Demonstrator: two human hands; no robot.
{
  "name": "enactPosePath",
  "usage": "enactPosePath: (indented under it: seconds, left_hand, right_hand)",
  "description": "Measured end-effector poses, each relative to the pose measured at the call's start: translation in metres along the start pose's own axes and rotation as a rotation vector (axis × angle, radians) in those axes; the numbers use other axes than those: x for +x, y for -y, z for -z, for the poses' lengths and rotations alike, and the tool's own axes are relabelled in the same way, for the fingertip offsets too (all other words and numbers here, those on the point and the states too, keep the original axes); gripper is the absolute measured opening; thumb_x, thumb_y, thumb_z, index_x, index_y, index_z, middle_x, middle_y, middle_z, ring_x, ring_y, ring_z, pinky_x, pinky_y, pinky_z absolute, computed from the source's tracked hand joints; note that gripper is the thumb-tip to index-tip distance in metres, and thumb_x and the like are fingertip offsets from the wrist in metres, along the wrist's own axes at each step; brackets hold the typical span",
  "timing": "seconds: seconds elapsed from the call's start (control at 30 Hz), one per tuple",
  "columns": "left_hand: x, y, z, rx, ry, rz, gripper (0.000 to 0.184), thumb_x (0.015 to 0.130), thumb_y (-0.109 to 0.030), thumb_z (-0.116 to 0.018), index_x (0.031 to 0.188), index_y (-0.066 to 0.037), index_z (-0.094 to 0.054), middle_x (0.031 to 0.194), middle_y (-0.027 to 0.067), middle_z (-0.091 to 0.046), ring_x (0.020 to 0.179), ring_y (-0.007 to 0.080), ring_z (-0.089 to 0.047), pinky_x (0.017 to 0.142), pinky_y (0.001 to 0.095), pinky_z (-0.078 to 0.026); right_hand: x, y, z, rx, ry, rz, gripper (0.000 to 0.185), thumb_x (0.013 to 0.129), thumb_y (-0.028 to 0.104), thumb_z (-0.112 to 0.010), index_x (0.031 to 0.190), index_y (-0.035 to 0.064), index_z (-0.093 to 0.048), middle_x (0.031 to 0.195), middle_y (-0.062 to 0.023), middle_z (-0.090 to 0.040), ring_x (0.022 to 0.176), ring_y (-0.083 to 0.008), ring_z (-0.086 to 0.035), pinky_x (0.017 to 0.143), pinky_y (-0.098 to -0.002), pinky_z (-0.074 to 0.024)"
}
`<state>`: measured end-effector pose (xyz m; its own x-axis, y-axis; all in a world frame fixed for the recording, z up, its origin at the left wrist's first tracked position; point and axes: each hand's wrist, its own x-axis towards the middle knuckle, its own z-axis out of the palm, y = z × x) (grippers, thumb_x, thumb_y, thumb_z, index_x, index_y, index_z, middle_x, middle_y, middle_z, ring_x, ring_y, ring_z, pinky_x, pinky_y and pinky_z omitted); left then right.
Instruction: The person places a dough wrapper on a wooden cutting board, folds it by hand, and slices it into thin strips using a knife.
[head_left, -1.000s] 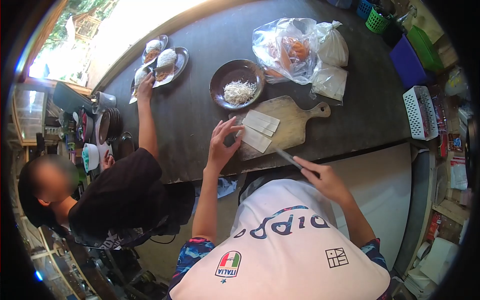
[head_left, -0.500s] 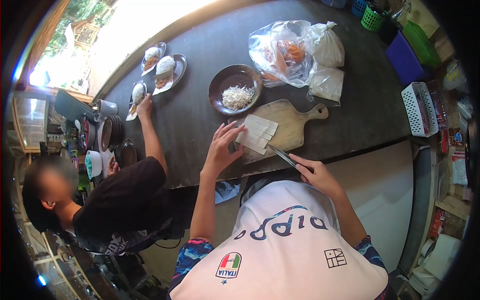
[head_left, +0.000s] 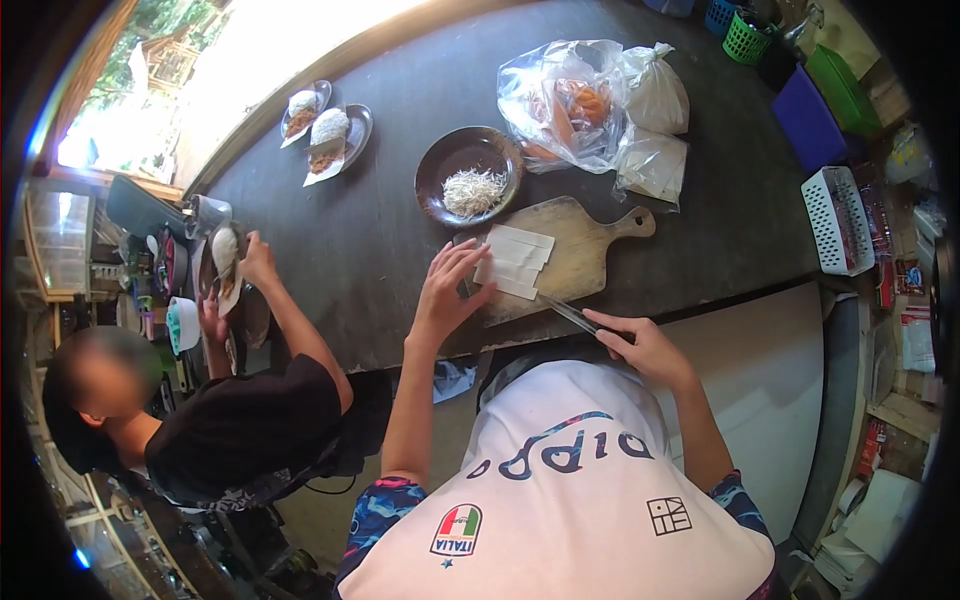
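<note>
I see smooth, dull strips [head_left: 518, 262], a shiny metal knife [head_left: 568, 313], a dull wooden board [head_left: 575, 240] and a crinkly plastic bag [head_left: 535, 88].

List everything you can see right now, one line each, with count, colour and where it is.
Table: one, dark, centre
Plates: two, dark, table's far left
Mounds: three, white, two on those plates, one by the co-worker's hands
Bowl: one, dark brown, behind the board
Shreds: one heap, white, in the bowl
Clear bag: one, orange contents, right of the bowl
Cutting board: one, brown, near table edge
Strips: several, off-white, on the board
Knife: one, grey blade, right hand
Basket: one, white, far right
Co-worker: one, black shirt, left
Edge clutter: uncounted, too small
Left hand: one, at the strips
Right hand: one, gripping the knife
</note>
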<state>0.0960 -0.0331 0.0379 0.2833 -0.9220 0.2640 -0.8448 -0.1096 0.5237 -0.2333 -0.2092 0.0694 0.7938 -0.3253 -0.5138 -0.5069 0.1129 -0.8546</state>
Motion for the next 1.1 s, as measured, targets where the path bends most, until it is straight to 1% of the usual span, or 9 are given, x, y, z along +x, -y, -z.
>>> enactPosePath:
  seconds: [0.1, 0.2, 0.3, 0.43, 0.53, 0.7, 0.9, 1.03, 1.1]
  left_hand:
    - [0.003, -0.002, -0.003, 0.049, -0.073, -0.014, 0.063, 0.091, -0.015, -0.084, 0.152, -0.013, -0.065, 0.142, 0.0090, -0.072, 0.140, 0.0297, -0.063, 0.127, 0.0503, -0.042]
    - [0.005, 0.000, -0.006, 0.128, -0.160, 0.059, 0.062, 0.094, -0.013, -0.081, 0.154, -0.013, -0.063, 0.140, 0.0084, -0.073, 0.138, 0.0295, -0.063, 0.124, 0.0485, -0.044]
    - [0.011, -0.002, -0.005, 0.114, -0.137, 0.085, 0.061, 0.095, -0.011, -0.079, 0.154, -0.012, -0.063, 0.139, 0.0086, -0.073, 0.137, 0.0300, -0.063, 0.122, 0.0470, -0.044]
    - [0.018, -0.007, -0.007, 0.137, -0.085, 0.000, 0.058, 0.098, -0.011, -0.075, 0.154, -0.012, -0.062, 0.143, 0.0091, -0.071, 0.141, 0.0310, -0.061, 0.124, 0.0471, -0.043]
    - [0.028, -0.016, -0.011, 0.140, -0.062, -0.038, 0.054, 0.100, -0.009, -0.071, 0.153, -0.012, -0.063, 0.146, 0.0092, -0.069, 0.143, 0.0319, -0.060, 0.126, 0.0480, -0.042]
    - [0.049, -0.018, -0.017, 0.138, 0.010, -0.150, 0.045, 0.103, -0.008, -0.068, 0.148, -0.011, -0.066, 0.148, 0.0097, -0.069, 0.144, 0.0325, -0.059, 0.127, 0.0493, -0.042]
    - [0.042, -0.020, -0.009, 0.048, 0.014, -0.120, 0.042, 0.100, -0.011, -0.074, 0.142, -0.010, -0.070, 0.146, 0.0102, -0.070, 0.142, 0.0327, -0.061, 0.125, 0.0491, -0.043]
    - [0.015, -0.013, 0.006, 0.069, 0.081, -0.062, 0.044, 0.096, -0.013, -0.079, 0.140, -0.010, -0.072, 0.146, 0.0095, -0.070, 0.142, 0.0324, -0.061, 0.125, 0.0483, -0.044]
    - [0.005, -0.011, 0.009, 0.051, 0.089, -0.035, 0.046, 0.095, -0.013, -0.080, 0.140, -0.010, -0.072, 0.147, 0.0088, -0.070, 0.142, 0.0320, -0.061, 0.124, 0.0480, -0.044]
  right_hand:
    - [0.002, 0.002, -0.002, -0.006, -0.002, 0.010, 0.046, 0.110, 0.026, -0.070, 0.156, 0.0283, -0.066, 0.075, 0.0026, -0.058, 0.070, -0.0071, -0.048, 0.068, -0.0286, -0.0479]
    - [0.000, -0.001, 0.000, -0.027, 0.017, 0.018, 0.046, 0.110, 0.026, -0.070, 0.156, 0.0284, -0.066, 0.076, 0.0025, -0.059, 0.070, -0.0072, -0.048, 0.069, -0.0288, -0.0481]
    - [-0.002, -0.002, 0.001, -0.014, 0.048, 0.010, 0.047, 0.110, 0.025, -0.069, 0.157, 0.0285, -0.065, 0.078, 0.0023, -0.059, 0.071, -0.0073, -0.048, 0.070, -0.0290, -0.0484]
    - [0.004, -0.008, -0.010, -0.006, 0.063, 0.027, 0.050, 0.111, 0.024, -0.068, 0.160, 0.0282, -0.061, 0.078, 0.0030, -0.059, 0.073, -0.0077, -0.048, 0.072, -0.0288, -0.0485]
    - [0.017, -0.017, -0.021, 0.033, 0.073, 0.097, 0.051, 0.112, 0.023, -0.066, 0.162, 0.0259, -0.059, 0.078, 0.0037, -0.061, 0.072, -0.0068, -0.049, 0.069, -0.0274, -0.0477]
    - [0.028, -0.011, -0.039, 0.233, 0.084, 0.007, 0.049, 0.114, 0.021, -0.063, 0.163, 0.0223, -0.058, 0.078, 0.0028, -0.064, 0.064, -0.0038, -0.048, 0.057, -0.0238, -0.0431]
    - [0.019, -0.010, -0.037, 0.287, 0.075, -0.021, 0.048, 0.115, 0.021, -0.062, 0.162, 0.0196, -0.059, 0.076, 0.0006, -0.067, 0.058, -0.0032, -0.049, 0.053, -0.0228, -0.0423]
    - [0.009, -0.020, -0.026, 0.279, 0.069, -0.036, 0.046, 0.115, 0.022, -0.061, 0.161, 0.0178, -0.060, 0.077, -0.0011, -0.071, 0.056, -0.0036, -0.050, 0.051, -0.0231, -0.0427]
    - [0.008, -0.016, -0.023, 0.243, 0.060, -0.041, 0.045, 0.115, 0.023, -0.061, 0.160, 0.0179, -0.060, 0.076, -0.0007, -0.071, 0.055, -0.0028, -0.048, 0.050, -0.0225, -0.0412]
